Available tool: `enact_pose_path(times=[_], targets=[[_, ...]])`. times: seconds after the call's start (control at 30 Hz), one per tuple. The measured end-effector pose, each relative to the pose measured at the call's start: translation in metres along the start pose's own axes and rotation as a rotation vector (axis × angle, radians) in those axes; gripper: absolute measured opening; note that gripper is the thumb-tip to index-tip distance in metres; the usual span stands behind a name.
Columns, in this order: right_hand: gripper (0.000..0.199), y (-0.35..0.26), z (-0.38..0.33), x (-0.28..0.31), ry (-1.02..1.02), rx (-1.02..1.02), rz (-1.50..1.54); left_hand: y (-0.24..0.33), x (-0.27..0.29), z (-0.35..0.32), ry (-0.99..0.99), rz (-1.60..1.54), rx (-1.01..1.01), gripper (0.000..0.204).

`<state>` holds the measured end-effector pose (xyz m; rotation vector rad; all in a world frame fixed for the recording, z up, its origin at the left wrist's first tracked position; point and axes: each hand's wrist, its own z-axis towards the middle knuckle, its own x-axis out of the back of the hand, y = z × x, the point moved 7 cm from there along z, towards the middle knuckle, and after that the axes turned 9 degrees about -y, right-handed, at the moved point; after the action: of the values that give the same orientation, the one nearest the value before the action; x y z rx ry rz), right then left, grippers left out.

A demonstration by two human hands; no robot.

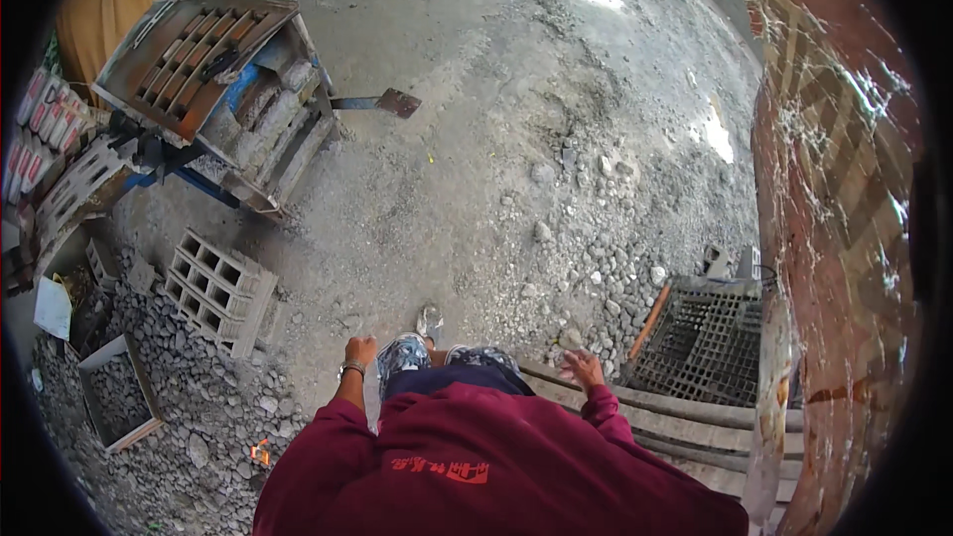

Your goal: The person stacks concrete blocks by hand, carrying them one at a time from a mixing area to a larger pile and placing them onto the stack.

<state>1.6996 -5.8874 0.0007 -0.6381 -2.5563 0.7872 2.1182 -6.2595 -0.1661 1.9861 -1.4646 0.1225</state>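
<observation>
My left hand [359,350] hangs beside my left thigh, its fingers curled in with nothing visible in them. A band circles that wrist. My right hand [583,369] is held out on the other side, with fingers loosely apart and nothing in it. It is nearest to a set of wooden planks [655,402]; whether it touches them I cannot tell. A stack of grey hollow concrete blocks [213,288] stands on the ground to the left, well apart from my left hand. One shoe [429,321] shows ahead of my legs.
At the upper left stands a block-moulding machine [204,65] with a metal plate [397,102] sticking out. A wooden frame [121,392] lies on gravel at left. To the right are a mesh screen [700,342], loose stones [606,278] and a rusty, splattered panel [844,238].
</observation>
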Motion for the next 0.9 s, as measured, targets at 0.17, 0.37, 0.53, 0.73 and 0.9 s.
enact_pose_path(times=[0.17,0.37,0.53,0.73,0.9], targets=[[0.043,-0.185,0.150,0.031,-0.068,0.122,-0.092,0.053,0.027,0.071,0.004,-0.208,0.187,0.042],[0.041,-0.362,0.358,0.047,-0.051,0.262,-0.333,0.236,0.091,0.186,-0.076,0.079,-0.058,0.034],[0.042,-0.477,0.469,0.064,-0.162,0.173,-0.511,0.344,0.153,0.315,-0.055,-0.533,0.333,0.035],[0.044,-0.606,0.501,0.101,-0.037,-0.011,-0.141,0.593,0.309,0.425,-0.049,-0.626,-0.128,0.038],[0.036,-0.678,0.566,0.095,0.036,-0.114,-0.018,0.744,0.425,0.495,0.042,-0.790,-0.278,0.038]])
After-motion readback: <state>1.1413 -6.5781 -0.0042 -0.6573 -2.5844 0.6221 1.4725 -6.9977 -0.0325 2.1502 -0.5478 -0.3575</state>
